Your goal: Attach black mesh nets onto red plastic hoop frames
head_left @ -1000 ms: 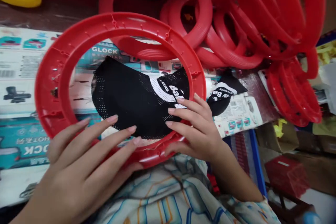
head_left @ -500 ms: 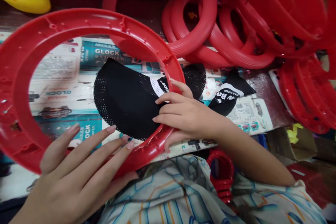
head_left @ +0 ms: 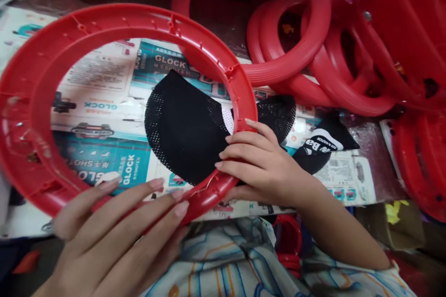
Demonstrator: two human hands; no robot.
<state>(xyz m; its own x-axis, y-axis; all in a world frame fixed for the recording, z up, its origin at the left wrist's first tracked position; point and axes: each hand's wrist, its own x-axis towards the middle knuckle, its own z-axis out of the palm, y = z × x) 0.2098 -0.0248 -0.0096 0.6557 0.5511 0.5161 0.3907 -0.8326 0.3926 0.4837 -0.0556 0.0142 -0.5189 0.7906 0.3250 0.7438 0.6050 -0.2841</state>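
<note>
1. Printed cardboard (head_left: 101, 151) lies beneath the black cloth (head_left: 188, 134).
2. Left hand (head_left: 121, 236) and right hand (head_left: 261, 162) clamp the near side of the red ring (head_left: 121, 18).
3. Having shifted left, the ring now crosses the cloth with its right side, leaving it off-centre.

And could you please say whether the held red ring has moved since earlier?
Yes, the held red ring has moved left, judged against the printed card.

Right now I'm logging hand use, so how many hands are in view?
2. The left hand is at the near rim of the held ring; the right hand grips the ring's lower right side. No other hand shows.
</note>
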